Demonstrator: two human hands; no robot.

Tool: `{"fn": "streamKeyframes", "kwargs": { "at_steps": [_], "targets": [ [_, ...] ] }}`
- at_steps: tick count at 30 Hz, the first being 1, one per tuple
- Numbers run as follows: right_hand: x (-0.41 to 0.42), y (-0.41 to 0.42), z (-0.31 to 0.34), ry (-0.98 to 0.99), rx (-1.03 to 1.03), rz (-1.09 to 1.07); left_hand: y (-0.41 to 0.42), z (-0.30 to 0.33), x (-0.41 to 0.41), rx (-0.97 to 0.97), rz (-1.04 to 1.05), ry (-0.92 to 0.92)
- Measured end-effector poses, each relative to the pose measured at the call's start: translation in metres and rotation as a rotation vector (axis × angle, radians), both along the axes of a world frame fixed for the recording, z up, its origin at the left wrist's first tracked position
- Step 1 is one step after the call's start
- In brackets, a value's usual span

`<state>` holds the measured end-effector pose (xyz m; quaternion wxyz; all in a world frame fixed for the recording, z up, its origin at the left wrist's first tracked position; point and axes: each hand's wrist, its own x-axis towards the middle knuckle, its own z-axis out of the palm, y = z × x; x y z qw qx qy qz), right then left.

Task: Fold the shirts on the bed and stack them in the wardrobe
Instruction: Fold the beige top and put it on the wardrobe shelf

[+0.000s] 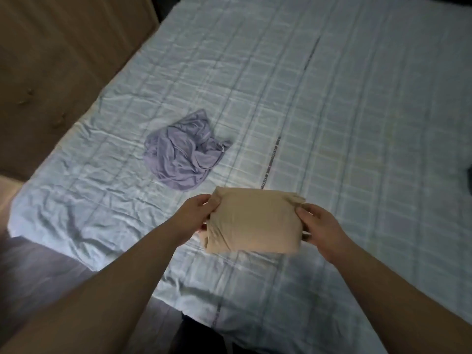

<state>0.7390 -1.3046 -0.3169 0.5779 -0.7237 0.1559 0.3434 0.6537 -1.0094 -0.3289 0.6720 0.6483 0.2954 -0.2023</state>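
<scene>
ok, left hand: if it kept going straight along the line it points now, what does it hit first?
The left hand points up and right, already gripping the folded beige shirt, so that is first. Past it lies only bare checked bedsheet. The crumpled lilac shirt seems left of that line; depth is unclear.

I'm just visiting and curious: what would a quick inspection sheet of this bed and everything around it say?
Surface: bed covered by a wrinkled, pale blue checked sheet.
Job's things: beige shirt folded into a compact bundle; purple shirt lying crumpled and unfolded on the sheet.
Clutter: a dark thing at the right edge, too cut off to identify.
Hands: left hand and right hand grip opposite sides of the beige shirt.
Cables: nothing seen.
Surroundings: brown padded headboard at left; floor below it; no wardrobe in view.
</scene>
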Motion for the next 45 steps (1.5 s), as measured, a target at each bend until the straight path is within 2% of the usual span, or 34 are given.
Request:
{"fn": "streamKeyframes", "kwargs": {
  "at_steps": [5,9,13,20,24,28,33,40,45],
  "targets": [
    [-0.026,0.063,0.067,-0.080,-0.100,0.109,0.037,0.069,-0.065,-0.105,0.192,0.053],
    [-0.049,0.144,0.115,-0.172,-0.084,0.228,0.096,0.120,-0.127,-0.098,0.197,-0.075],
    [-0.094,0.248,0.143,-0.236,-0.096,0.381,0.166,0.156,-0.213,-0.025,0.344,-0.205],
    [-0.253,0.466,0.178,-0.430,-0.032,0.705,0.300,0.190,-0.427,0.157,0.806,-0.363],
    [-0.355,0.572,0.198,-0.330,0.072,0.822,0.363,0.213,-0.543,0.256,0.957,-0.405],
    [-0.426,0.652,0.219,-0.275,0.172,0.904,0.409,0.235,-0.622,0.315,1.072,-0.438],
    [-0.472,0.731,0.229,-0.108,0.321,0.978,0.463,0.240,-0.671,0.288,1.261,-0.496],
    [-0.482,0.847,0.234,-0.128,0.490,1.076,0.566,0.244,-0.683,0.385,1.353,-0.439],
    [-0.471,0.967,0.227,-0.184,0.531,1.128,0.671,0.253,-0.679,0.465,1.419,-0.389]
  ]
}}
